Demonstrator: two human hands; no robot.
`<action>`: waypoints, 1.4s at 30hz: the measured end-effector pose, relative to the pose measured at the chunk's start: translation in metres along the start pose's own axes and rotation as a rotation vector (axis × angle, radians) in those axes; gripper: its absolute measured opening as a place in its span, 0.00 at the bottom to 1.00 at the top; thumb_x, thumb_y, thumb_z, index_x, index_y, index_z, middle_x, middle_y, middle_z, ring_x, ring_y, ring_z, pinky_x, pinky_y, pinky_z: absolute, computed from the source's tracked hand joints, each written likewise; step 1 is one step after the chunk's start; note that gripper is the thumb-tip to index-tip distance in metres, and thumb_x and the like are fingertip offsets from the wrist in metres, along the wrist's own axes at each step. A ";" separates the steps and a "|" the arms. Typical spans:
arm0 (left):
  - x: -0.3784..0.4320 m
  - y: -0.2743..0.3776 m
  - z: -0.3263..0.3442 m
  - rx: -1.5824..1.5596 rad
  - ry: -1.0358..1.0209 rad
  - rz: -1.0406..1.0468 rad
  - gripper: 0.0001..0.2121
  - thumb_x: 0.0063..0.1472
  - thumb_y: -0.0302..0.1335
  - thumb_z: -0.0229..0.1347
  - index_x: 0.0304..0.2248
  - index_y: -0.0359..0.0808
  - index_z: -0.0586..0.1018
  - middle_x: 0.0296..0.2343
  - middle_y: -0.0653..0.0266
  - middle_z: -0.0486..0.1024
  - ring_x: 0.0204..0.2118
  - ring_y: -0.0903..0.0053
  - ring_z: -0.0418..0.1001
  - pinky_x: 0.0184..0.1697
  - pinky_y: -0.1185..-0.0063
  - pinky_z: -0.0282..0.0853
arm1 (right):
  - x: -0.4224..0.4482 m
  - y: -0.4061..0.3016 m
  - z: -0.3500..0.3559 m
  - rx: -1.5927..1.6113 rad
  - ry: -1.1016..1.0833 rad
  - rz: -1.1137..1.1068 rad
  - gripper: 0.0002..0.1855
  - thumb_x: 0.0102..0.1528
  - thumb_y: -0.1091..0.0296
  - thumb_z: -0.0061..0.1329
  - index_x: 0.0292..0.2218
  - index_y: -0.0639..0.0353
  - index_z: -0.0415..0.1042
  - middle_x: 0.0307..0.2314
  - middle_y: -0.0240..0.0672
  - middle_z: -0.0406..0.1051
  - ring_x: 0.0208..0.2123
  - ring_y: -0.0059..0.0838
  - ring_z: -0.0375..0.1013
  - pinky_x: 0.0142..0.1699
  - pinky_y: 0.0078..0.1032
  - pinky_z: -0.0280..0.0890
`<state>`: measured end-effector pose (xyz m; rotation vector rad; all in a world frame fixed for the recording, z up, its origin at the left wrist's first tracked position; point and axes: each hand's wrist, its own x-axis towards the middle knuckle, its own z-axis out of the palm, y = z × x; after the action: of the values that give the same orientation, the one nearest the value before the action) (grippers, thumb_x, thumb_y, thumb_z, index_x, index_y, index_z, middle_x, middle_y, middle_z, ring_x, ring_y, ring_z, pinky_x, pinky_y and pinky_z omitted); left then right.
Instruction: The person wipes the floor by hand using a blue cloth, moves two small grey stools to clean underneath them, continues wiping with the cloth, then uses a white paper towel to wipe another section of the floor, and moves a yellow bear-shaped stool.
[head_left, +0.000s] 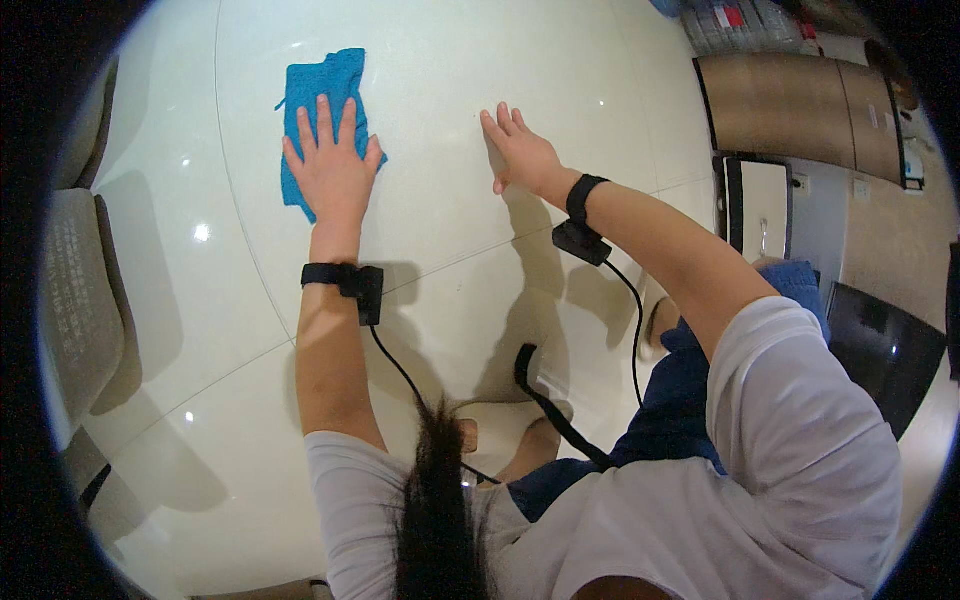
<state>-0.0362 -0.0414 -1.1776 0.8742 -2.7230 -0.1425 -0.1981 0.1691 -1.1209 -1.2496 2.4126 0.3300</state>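
A blue cloth (324, 78) lies spread on the glossy tiled floor (427, 202). My left hand (334, 165) rests flat on top of it, fingers spread and pointing away from me, hiding the cloth's middle. To the right, my right hand (525, 156) is low over the bare tile with its fingers apart and nothing in it; whether it touches the floor I cannot tell. Each wrist wears a black strap with a small black box and a cable.
Grey upholstered pieces (79, 300) stand along the left edge. At the upper right are clear plastic bottles (742, 28), a brown-fronted cabinet (795, 109) and a white panel with a handle (754, 206). Dark hair and a black strap (559, 420) hang near my body.
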 end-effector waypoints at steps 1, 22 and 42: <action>0.001 -0.004 -0.001 0.016 0.002 -0.017 0.26 0.58 0.44 0.50 0.57 0.52 0.67 0.60 0.64 0.56 0.63 0.62 0.50 0.63 0.55 0.42 | -0.002 -0.001 0.000 0.022 -0.002 -0.008 0.64 0.30 0.63 0.69 0.63 0.54 0.42 0.61 0.55 0.40 0.63 0.56 0.44 0.56 0.39 0.64; -0.017 0.223 0.009 -0.188 -0.128 0.222 0.26 0.58 0.42 0.49 0.56 0.48 0.67 0.61 0.56 0.53 0.64 0.55 0.44 0.62 0.53 0.38 | 0.066 0.183 -0.071 0.334 0.184 -0.033 0.40 0.57 0.36 0.40 0.54 0.66 0.63 0.51 0.54 0.64 0.54 0.50 0.62 0.59 0.38 0.56; -0.063 0.243 0.003 -0.182 -0.175 0.286 0.28 0.58 0.44 0.53 0.57 0.47 0.66 0.62 0.57 0.51 0.64 0.56 0.45 0.63 0.55 0.41 | -0.016 0.392 -0.279 0.584 0.208 0.199 0.34 0.61 0.42 0.34 0.56 0.63 0.62 0.56 0.44 0.60 0.55 0.45 0.63 0.62 0.39 0.51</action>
<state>-0.1232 0.1933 -1.1525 0.4343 -2.9022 -0.4174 -0.5787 0.2982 -0.8557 -0.8127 2.5361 -0.4477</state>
